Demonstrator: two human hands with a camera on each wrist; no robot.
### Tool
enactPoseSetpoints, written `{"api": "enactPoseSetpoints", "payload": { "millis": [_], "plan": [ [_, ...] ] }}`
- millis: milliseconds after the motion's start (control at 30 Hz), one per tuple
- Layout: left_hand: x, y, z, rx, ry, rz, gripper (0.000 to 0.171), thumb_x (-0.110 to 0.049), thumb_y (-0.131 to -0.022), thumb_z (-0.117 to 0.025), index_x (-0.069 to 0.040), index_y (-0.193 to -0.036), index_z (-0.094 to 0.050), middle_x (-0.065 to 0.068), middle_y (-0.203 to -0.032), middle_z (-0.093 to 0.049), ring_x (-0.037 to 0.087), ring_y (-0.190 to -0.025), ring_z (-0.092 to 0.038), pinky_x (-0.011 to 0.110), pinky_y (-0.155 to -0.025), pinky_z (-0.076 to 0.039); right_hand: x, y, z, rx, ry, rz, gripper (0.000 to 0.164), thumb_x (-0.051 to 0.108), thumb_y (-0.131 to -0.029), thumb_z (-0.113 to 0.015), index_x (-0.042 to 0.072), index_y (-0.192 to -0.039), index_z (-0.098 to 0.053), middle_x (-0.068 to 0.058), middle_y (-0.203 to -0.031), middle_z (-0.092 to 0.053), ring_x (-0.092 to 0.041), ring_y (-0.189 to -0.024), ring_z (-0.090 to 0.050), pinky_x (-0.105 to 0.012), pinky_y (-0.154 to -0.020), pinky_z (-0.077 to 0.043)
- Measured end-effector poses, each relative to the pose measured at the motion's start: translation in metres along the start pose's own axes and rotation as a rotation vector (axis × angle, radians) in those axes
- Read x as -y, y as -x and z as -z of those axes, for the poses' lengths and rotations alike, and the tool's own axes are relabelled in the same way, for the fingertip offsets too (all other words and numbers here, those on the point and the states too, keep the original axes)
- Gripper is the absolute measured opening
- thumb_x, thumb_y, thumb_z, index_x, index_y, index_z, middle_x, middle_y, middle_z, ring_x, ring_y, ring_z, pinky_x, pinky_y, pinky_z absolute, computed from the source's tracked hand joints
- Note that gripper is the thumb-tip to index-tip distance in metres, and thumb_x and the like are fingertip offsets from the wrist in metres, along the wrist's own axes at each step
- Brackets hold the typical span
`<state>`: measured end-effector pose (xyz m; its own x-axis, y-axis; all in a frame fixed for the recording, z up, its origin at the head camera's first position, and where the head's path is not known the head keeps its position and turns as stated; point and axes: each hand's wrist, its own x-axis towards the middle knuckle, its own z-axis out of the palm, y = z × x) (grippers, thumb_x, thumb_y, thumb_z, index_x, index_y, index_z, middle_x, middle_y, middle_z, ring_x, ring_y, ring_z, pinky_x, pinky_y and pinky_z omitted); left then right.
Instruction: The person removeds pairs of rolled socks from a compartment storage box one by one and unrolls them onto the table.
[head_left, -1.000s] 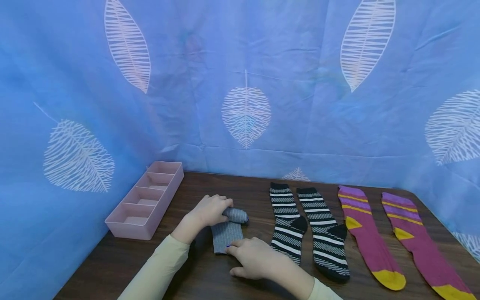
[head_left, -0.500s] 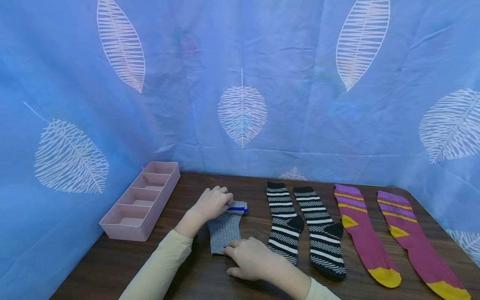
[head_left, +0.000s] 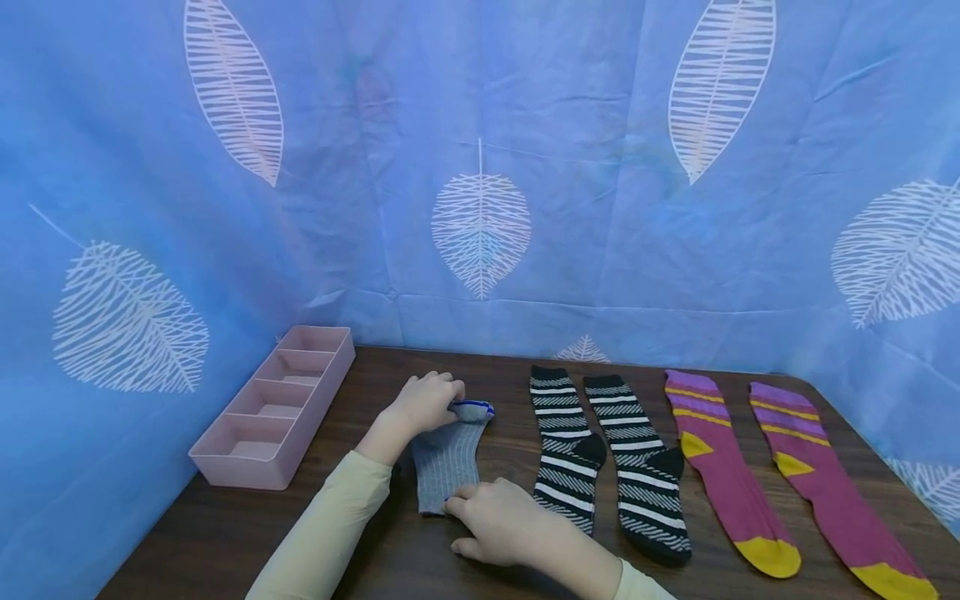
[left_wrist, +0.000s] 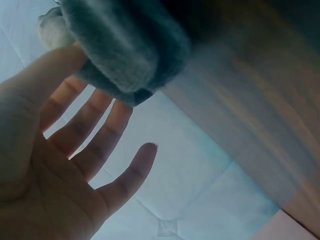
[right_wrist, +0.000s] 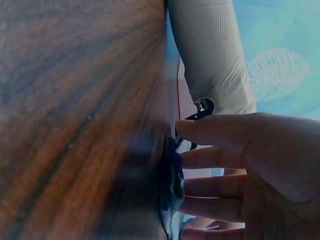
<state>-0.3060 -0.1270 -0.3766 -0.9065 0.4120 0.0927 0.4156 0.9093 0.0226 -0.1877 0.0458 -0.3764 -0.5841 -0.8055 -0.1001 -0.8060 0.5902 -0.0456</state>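
Observation:
A grey ribbed sock (head_left: pixel 448 462) with a blue edge at its far end lies folded on the brown table, in front of me. At its far left corner my left hand (head_left: pixel 422 407) holds the fabric; the left wrist view shows the thumb and fingers about a thick grey fold of the sock (left_wrist: pixel 117 45), the little finger free. My right hand (head_left: pixel 504 521) rests its fingertips on the near right corner of the sock. In the right wrist view the right hand (right_wrist: pixel 250 170) has its fingers nearly straight against the sock (right_wrist: pixel 171 195). Whether there are two grey socks is hard to tell.
At the left stands a pink box (head_left: pixel 315 417) with several compartments. Right of my hands lie two black-and-white striped socks (head_left: pixel 566 450) (head_left: pixel 641 467) and two maroon, purple and yellow socks (head_left: pixel 731 475) (head_left: pixel 832 483). A blue leaf-print cloth (head_left: pixel 600 233) hangs behind the table.
The rolled far end of the grey sock has unfolded and now lies flatter, its blue edge showing. My left hand has lifted back slightly; my right hand stays at the near corner.

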Motion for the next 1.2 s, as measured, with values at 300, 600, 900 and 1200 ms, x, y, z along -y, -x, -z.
{"api": "enactPoseSetpoints", "payload": {
  "millis": [300,600,900,1200],
  "plan": [
    [0.007,-0.010,-0.006,-0.126,-0.006,-0.030,0.020,-0.020,-0.087,-0.074,-0.015,-0.091,-0.054,-0.001,-0.082,-0.056,0.014,-0.068,-0.052,0.028,-0.056,-0.033,0.000,0.001,0.000,-0.016,-0.015,0.013,0.037,0.044,-0.089,-0.066,0.025,-0.121,-0.066,0.008,-0.119,-0.067,-0.006,-0.106,-0.064,-0.037,-0.086,-0.055],
    [0.009,-0.013,-0.009,-0.043,0.062,-0.021,0.016,-0.020,-0.090,-0.071,-0.016,-0.104,-0.066,0.001,-0.101,-0.066,0.017,-0.084,-0.063,0.030,-0.062,-0.048,0.000,0.001,0.001,0.004,-0.022,-0.003,0.038,0.045,-0.090,-0.065,0.027,-0.124,-0.066,0.007,-0.124,-0.066,-0.008,-0.111,-0.064,-0.041,-0.089,-0.055],
    [0.009,-0.017,-0.002,0.096,0.153,-0.036,0.016,-0.019,-0.089,-0.071,-0.017,-0.105,-0.068,0.004,-0.113,-0.065,0.018,-0.090,-0.063,0.033,-0.072,-0.051,-0.001,0.003,0.003,-0.004,-0.010,-0.011,0.038,0.044,-0.090,-0.065,0.027,-0.124,-0.065,0.008,-0.123,-0.066,-0.006,-0.110,-0.064,-0.038,-0.090,-0.054],
    [0.012,-0.030,0.007,0.147,0.072,-0.009,0.039,-0.026,-0.090,-0.070,-0.018,-0.128,-0.064,0.006,-0.131,-0.060,0.025,-0.118,-0.060,0.043,-0.092,-0.052,0.000,0.003,0.002,-0.017,0.009,-0.005,0.037,0.044,-0.090,-0.065,0.027,-0.123,-0.066,0.010,-0.121,-0.067,-0.005,-0.109,-0.064,-0.037,-0.089,-0.054]
  ]
}}
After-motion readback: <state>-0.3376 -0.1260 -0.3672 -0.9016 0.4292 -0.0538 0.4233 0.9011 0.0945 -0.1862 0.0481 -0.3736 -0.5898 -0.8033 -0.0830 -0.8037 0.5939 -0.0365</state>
